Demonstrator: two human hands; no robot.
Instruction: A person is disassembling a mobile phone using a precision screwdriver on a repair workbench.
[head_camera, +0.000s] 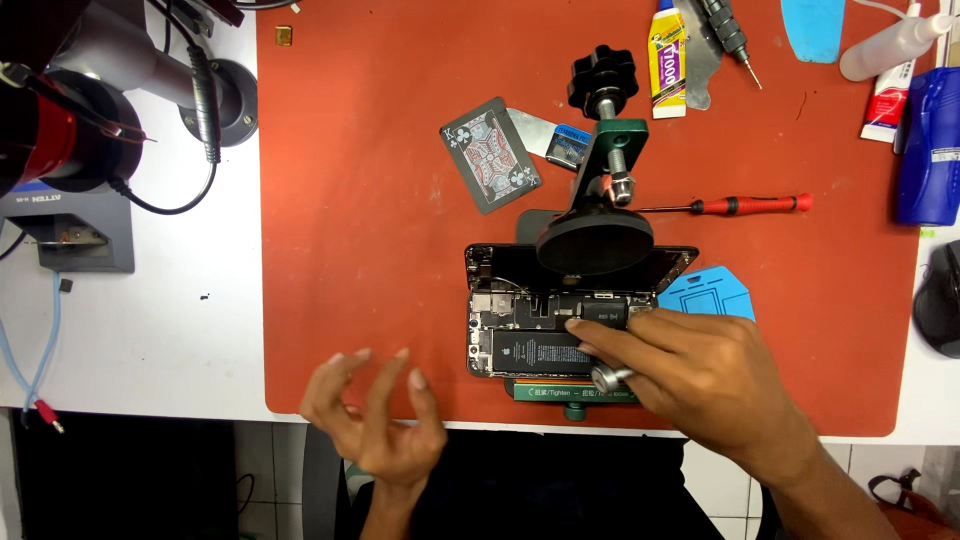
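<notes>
An opened smartphone with its black battery and boards exposed lies clamped in a green fixture on the red mat. A black suction cup on the fixture's green arm holds the lifted screen. My right hand rests over the phone's right side, fingers touching the inner parts, next to a silver knob. Whether it pinches something small is hidden. My left hand hovers at the mat's near edge, fingers spread and curled, holding nothing.
A playing card, a metal spatula, a glue tube, a red-handled screwdriver and blue plastic picks lie on the mat. A hot-air station stands left. Bottles and a mouse are at the right edge.
</notes>
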